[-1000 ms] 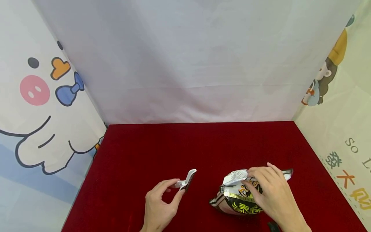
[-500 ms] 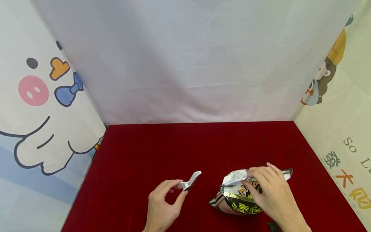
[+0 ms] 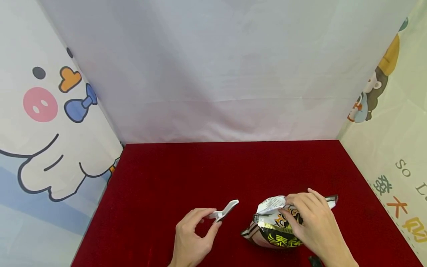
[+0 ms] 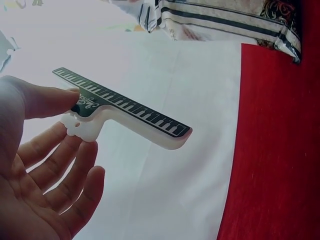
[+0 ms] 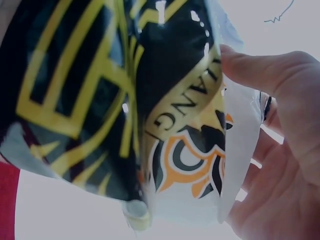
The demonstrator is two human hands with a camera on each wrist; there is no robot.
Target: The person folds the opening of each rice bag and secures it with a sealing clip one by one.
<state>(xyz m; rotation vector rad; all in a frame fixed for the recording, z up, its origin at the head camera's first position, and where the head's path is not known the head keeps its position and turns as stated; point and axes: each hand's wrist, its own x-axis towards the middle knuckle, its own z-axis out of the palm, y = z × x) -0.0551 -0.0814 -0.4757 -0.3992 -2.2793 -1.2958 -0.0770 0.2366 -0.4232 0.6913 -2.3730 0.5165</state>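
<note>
My left hand pinches a clip between thumb and fingers, above the table left of the bag. In the left wrist view the clip has a long black bar printed with piano keys and a white plastic body; the thumb presses on its black tab. A glossy snack bag, black, white and gold with yellow characters, lies on the table. My right hand grips the bag's folded upper edge, thumb on the near side. Up close in the right wrist view, the bag shows an orange-and-black figure; some fingertips are hidden behind it.
The red-covered table meets a white cloth backdrop at its far edge. Printed cloths stand at the left and right sides. A small dark object lies under the right wrist at the bottom edge, mostly hidden.
The left hand has moved a little to the right with the clip, closer to the bag, and the clip has tilted flatter. The right hand and the bag have stayed in place.
</note>
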